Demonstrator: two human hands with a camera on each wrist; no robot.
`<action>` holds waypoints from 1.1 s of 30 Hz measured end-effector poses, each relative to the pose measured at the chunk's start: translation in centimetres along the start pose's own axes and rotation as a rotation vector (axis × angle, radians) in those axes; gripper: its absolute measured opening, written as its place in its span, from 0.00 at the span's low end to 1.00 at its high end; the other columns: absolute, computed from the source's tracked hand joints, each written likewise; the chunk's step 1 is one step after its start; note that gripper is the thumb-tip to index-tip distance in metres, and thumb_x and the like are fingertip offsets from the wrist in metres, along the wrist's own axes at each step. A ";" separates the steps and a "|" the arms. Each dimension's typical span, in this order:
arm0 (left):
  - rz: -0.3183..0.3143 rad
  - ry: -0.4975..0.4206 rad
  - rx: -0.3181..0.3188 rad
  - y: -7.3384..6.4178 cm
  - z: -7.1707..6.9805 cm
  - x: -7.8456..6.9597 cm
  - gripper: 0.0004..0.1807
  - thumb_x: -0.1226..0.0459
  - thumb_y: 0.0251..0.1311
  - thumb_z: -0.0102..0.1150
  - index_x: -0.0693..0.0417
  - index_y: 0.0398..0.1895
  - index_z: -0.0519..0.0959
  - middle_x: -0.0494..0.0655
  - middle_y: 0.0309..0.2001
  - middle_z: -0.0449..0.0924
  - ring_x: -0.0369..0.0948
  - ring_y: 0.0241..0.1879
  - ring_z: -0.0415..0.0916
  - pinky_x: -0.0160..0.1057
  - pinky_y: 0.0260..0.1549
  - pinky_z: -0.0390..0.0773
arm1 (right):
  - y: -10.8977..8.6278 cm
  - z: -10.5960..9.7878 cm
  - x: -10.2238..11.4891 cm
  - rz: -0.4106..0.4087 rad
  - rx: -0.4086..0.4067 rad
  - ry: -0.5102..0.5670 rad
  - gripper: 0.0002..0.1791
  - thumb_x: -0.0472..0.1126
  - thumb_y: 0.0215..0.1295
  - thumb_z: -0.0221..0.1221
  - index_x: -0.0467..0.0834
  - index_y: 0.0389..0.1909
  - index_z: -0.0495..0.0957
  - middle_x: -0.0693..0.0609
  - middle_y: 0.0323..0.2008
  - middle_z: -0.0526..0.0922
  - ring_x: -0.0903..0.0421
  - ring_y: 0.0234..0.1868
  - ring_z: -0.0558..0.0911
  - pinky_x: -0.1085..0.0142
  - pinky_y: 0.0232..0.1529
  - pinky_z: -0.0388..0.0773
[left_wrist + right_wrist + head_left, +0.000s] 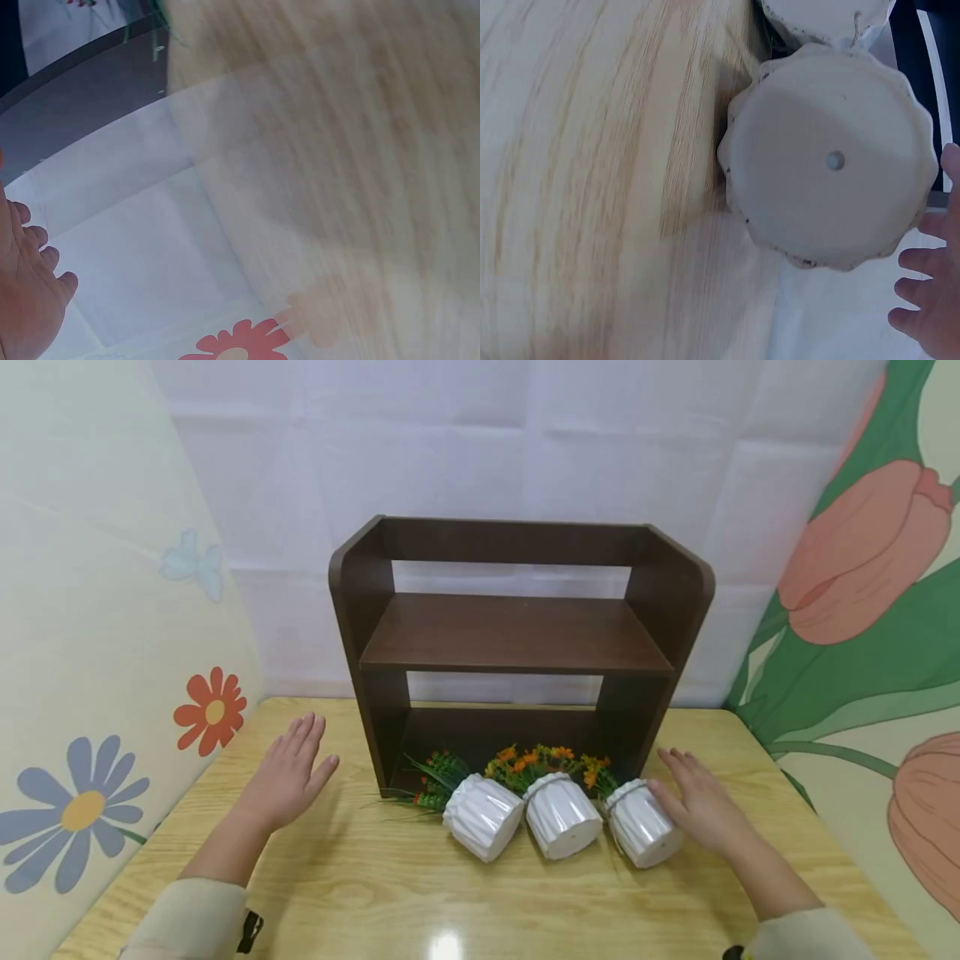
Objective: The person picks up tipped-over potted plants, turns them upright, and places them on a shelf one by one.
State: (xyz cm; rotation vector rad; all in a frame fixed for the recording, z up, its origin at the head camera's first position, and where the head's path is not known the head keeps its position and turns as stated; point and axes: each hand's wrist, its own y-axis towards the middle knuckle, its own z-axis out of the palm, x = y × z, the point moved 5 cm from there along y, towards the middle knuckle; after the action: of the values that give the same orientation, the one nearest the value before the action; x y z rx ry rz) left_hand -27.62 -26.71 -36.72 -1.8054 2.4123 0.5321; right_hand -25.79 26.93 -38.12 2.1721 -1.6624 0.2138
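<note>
Three white ribbed flower pots lie tipped on their sides in front of a dark brown shelf [517,631], bases toward me. The left pot [483,818] has green leaves and small red blooms; the middle pot [562,817] and the right pot [643,824] carry orange and yellow flowers [532,760]. My left hand [288,774] is held out straight-fingered left of the shelf, holding nothing. Beside the right pot, my right hand [705,802] has its fingers extended, the thumb overlapping the pot's edge. In the right wrist view a pot's round base [832,157] with a small hole faces the camera.
The shelf stands at the back of the wooden table [360,893], with an upper board and a lower compartment where the flower heads reach in. A white cloth [480,452] hangs behind. Flower-printed walls [82,635] close off both sides.
</note>
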 end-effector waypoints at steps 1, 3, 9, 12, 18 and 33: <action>0.004 -0.011 -0.006 0.1 -0.1 -0.1 0.41 0.49 0.75 0.39 0.71 0.75 0.44 0.72 0.75 0.42 0.65 0.75 0.38 0.67 0.69 0.45 | 0.0 0.0 0.1 0.000 0.002 0.000 0.35 0.55 0.76 0.45 0.32 0.71 0.59 0.26 0.69 0.60 0.26 0.70 0.56 0.31 0.65 0.55; 0.008 -0.042 -0.016 0.3 -0.4 -0.2 0.40 0.50 0.75 0.39 0.72 0.75 0.43 0.72 0.75 0.41 0.65 0.75 0.37 0.66 0.70 0.45 | -0.1 0.1 0.4 0.003 0.011 0.000 0.36 0.55 0.76 0.46 0.32 0.71 0.58 0.27 0.69 0.60 0.26 0.70 0.56 0.31 0.65 0.55; 0.009 -0.186 -0.044 1.4 -1.5 -1.0 0.41 0.49 0.75 0.38 0.67 0.77 0.38 0.70 0.77 0.36 0.65 0.76 0.35 0.65 0.71 0.42 | -0.2 0.4 0.8 0.046 0.060 0.041 0.39 0.59 0.75 0.44 0.34 0.73 0.55 0.29 0.72 0.56 0.28 0.72 0.53 0.31 0.66 0.53; -0.003 -0.258 -0.048 2.0 -2.1 -1.5 0.43 0.48 0.75 0.40 0.62 0.78 0.34 0.66 0.78 0.32 0.64 0.76 0.32 0.66 0.71 0.40 | -0.2 0.4 1.0 0.044 0.061 0.052 0.38 0.58 0.75 0.45 0.34 0.73 0.56 0.29 0.72 0.56 0.28 0.72 0.53 0.31 0.66 0.53; -0.016 -0.437 -0.070 3.3 -3.8 -2.8 0.47 0.48 0.72 0.45 0.54 0.78 0.28 0.58 0.79 0.27 0.60 0.77 0.28 0.68 0.70 0.38 | -0.4 0.6 1.3 0.016 0.039 0.073 0.38 0.57 0.75 0.47 0.32 0.72 0.57 0.28 0.71 0.58 0.27 0.71 0.55 0.32 0.65 0.55; 0.046 -0.865 -0.228 8.4 -11.8 -7.0 0.45 0.50 0.71 0.42 0.51 0.79 0.29 0.50 0.80 0.27 0.49 0.79 0.27 0.54 0.75 0.37 | -0.3 1.4 1.9 0.009 0.050 0.114 0.38 0.56 0.74 0.49 0.33 0.72 0.56 0.28 0.71 0.58 0.28 0.69 0.59 0.34 0.65 0.59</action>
State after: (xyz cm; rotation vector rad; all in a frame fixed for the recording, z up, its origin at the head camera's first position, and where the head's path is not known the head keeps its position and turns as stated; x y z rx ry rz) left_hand -31.75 -22.03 -21.93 -1.1845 1.8257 1.3047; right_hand -25.11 24.70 -38.80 2.1461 -1.6203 0.3791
